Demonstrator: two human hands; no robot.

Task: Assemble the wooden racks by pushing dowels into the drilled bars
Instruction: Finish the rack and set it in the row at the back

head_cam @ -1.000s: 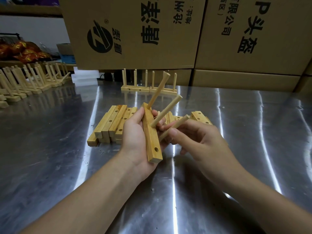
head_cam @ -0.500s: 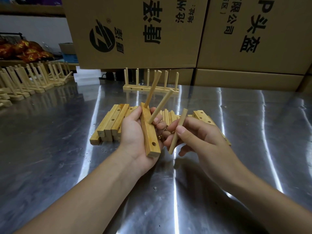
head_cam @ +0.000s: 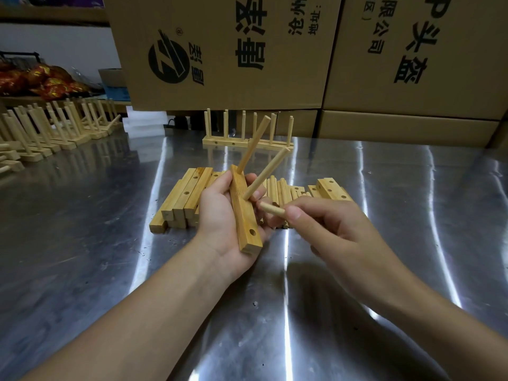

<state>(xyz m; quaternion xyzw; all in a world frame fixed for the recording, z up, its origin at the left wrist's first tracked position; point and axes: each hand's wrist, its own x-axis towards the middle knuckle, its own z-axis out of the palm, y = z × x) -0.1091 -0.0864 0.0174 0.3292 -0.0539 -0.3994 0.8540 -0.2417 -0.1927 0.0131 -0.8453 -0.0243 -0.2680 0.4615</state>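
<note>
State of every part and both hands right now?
Pale drilled wooden bar: gripped by left hand, two dowels seated, near hole empty.
Short loose wooden dowel: pinched by right hand, not inserted.
Stacked drilled bars: lying flat on steel table.
Finished wooden rack at back: upright, dowels in.

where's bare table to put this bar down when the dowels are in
Bare steel table lies right of the short drilled bars, up to the cardboard boxes. Also between the bar stack and the finished racks far left. Crowded: the stack and loose dowels behind the left hand.
</note>
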